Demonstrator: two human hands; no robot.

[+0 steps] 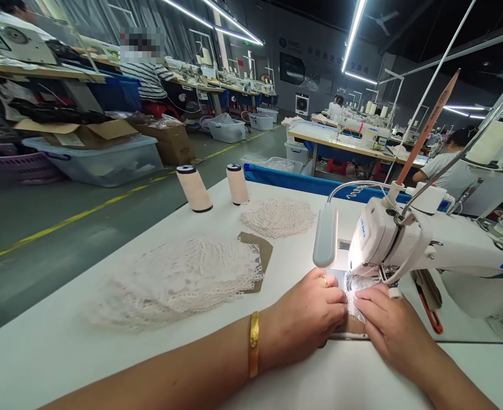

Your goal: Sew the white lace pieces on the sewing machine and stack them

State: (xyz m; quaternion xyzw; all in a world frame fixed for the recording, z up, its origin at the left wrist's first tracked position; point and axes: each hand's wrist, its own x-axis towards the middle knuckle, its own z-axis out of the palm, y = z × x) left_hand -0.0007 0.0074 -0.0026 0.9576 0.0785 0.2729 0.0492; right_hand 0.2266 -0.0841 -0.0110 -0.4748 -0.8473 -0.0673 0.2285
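Lace strip (355, 302) is pressed flat on the worktop (54, 353) beneath the sewing machine (409, 242) head by both hands, left hand (309, 313) and right hand (388, 327). Fingers appear extended rather than pinching.

Two thread spools (194, 188) stood upright near the far edge of the white table (63, 341), close together but apart. A large heap of lace pieces (178, 282) lay toward the table's left edge, partly covering a brown card (263, 253). A smaller lace heap (279, 217) lay beyond it, nearer the far edge. A grey lamp head (324, 236) hung on a gooseneck over the table's middle. Across the aisle, a clear plastic bin (101, 162) and cardboard boxes (80, 134) sat on the floor, by a yellow floor line (63, 223). A person in a striped shirt (148, 77) sat at a distant bench.
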